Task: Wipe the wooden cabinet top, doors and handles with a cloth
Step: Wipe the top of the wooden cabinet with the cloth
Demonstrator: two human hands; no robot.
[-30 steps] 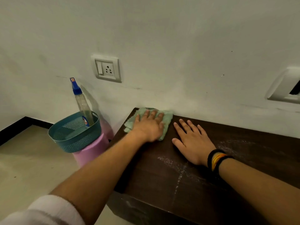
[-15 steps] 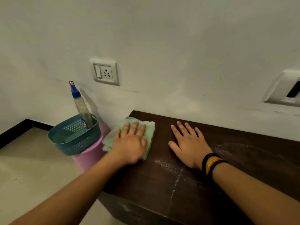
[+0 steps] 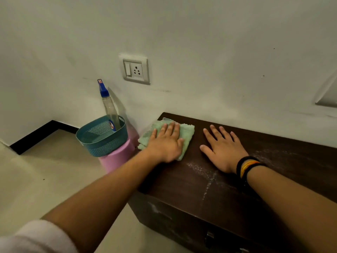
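Note:
A dark wooden cabinet top (image 3: pixel 182 183) runs along the white wall, with streaks of pale dust near its middle and right. A folded light-green cloth (image 3: pixel 187 133) lies at the top's far left corner, partly over the left edge. My left hand (image 3: pixel 166 143) presses flat on the cloth, fingers spread. My right hand (image 3: pixel 223 148) lies flat and bare on the wood just right of the cloth, holding nothing; black and orange bands circle its wrist. Below the front edge the cabinet door (image 3: pixel 175 220) shows dust smears, and a metal handle (image 3: pixel 209 236) is partly visible.
Left of the cabinet a teal perforated basket (image 3: pixel 109 145) sits on a pink stool (image 3: pixel 118 157) and holds a clear spray bottle (image 3: pixel 109 106) with a blue nozzle. A switch and socket plate (image 3: pixel 135 69) is on the wall above. Beige floor lies to the left.
My left hand slid the cloth from the back corner toward the left edge and front, then slightly back. My right hand stayed flat on the wood. The camera view shifted.

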